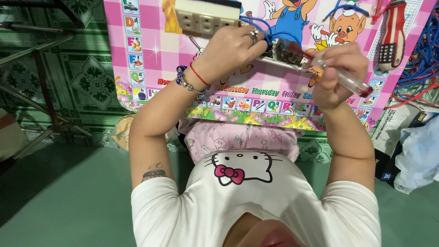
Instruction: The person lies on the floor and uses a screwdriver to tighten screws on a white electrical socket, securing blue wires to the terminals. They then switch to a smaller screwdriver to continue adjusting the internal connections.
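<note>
The left hand (231, 45) held the small socket part (283, 54) tight over the pink table (151, 55), and the right hand (340, 68) gripped a clear screwdriver (340, 75) poking into it.

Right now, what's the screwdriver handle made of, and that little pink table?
The screwdriver handle in the right hand looks like clear hard plastic: you can see through it, and it shines, with a red end cap. The little pink table seems to have a glossy printed top, maybe plastic or laminate; its smooth cartoon pictures hint at that, but I can't be sure.
</note>
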